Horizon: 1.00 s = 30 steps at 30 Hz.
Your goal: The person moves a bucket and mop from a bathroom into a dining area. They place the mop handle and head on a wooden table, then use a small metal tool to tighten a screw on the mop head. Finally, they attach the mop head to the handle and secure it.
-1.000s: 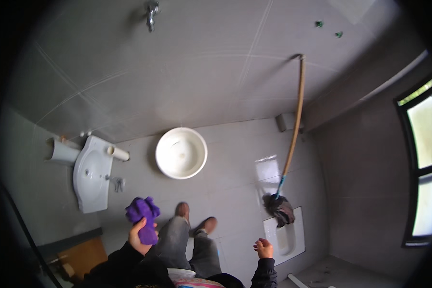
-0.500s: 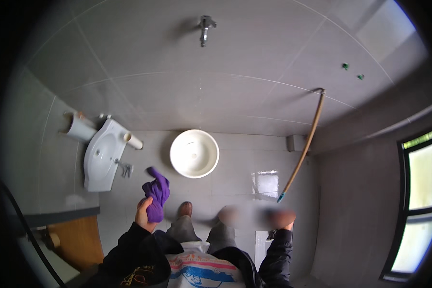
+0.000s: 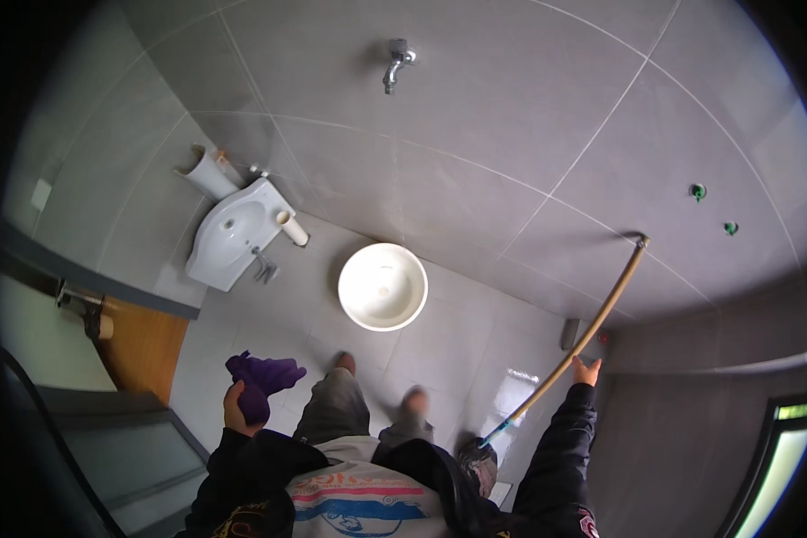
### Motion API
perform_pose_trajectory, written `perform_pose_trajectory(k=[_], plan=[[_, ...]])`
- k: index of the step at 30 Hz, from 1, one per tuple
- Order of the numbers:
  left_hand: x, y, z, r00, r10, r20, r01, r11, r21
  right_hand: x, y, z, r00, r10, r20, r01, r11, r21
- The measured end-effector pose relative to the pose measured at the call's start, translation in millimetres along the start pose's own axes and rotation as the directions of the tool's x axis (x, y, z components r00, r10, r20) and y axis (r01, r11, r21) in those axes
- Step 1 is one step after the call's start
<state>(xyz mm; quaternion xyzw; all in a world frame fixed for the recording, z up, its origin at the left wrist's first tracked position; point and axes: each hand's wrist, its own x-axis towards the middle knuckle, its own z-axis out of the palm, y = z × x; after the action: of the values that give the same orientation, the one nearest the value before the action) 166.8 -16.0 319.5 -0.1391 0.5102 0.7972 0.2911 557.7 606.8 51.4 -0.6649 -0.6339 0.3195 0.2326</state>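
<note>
A crumpled purple cloth (image 3: 264,381) is gripped in my left hand (image 3: 236,411), with its loose end pointing right. My right hand (image 3: 585,370) reaches out beside a tan hose (image 3: 611,300), fingers apart. Whether a fingertip touches the hose I cannot tell. From a wall fitting the hose slopes down to a blue end (image 3: 489,439), close to a dark grey bundle (image 3: 478,464) that I cannot make out clearly. Ahead of my feet, a round white basin (image 3: 383,287) stands on the tiles by the wall.
A white sink (image 3: 233,235) with a faucet (image 3: 264,266) lies at the left, near a cream tube (image 3: 291,229). A metal tap (image 3: 396,65) juts from the wall above the basin. A small grey box (image 3: 570,334) sits at the wall's foot. A wet patch shines (image 3: 516,394).
My right hand has moved up and right, from low by my legs to beside the hose. The left hand still holds the purple cloth, now lower and bunched. My view has turned.
</note>
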Motion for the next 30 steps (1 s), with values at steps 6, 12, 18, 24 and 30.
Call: perform_pose_trajectory(k=[6,12,18,24,30], plan=[[-18,-26,-35,0.943,0.065,-0.326,-0.094,0.993,-0.072,128,35,14,0.989,-0.111,-0.097,0.115,0.993,0.034],[-71,-6,-13,0.812,0.291,-0.505,-0.291,0.953,0.081,119,-2,46,0.990,-0.143,-0.011,0.143,0.981,0.131],[-77,-9,-1,0.733,0.279,-0.620,-0.266,0.957,0.117,-24,-39,29,0.997,-0.052,0.056,0.014,0.841,0.540],[-49,-14,-16,0.831,0.213,-0.514,-0.219,0.974,0.049,-214,25,3,0.987,0.119,0.107,-0.141,0.963,0.229],[-48,-8,-28,0.791,0.172,-0.587,-0.211,0.977,0.001,-318,54,-57,0.994,0.106,0.009,-0.106,0.970,0.218]])
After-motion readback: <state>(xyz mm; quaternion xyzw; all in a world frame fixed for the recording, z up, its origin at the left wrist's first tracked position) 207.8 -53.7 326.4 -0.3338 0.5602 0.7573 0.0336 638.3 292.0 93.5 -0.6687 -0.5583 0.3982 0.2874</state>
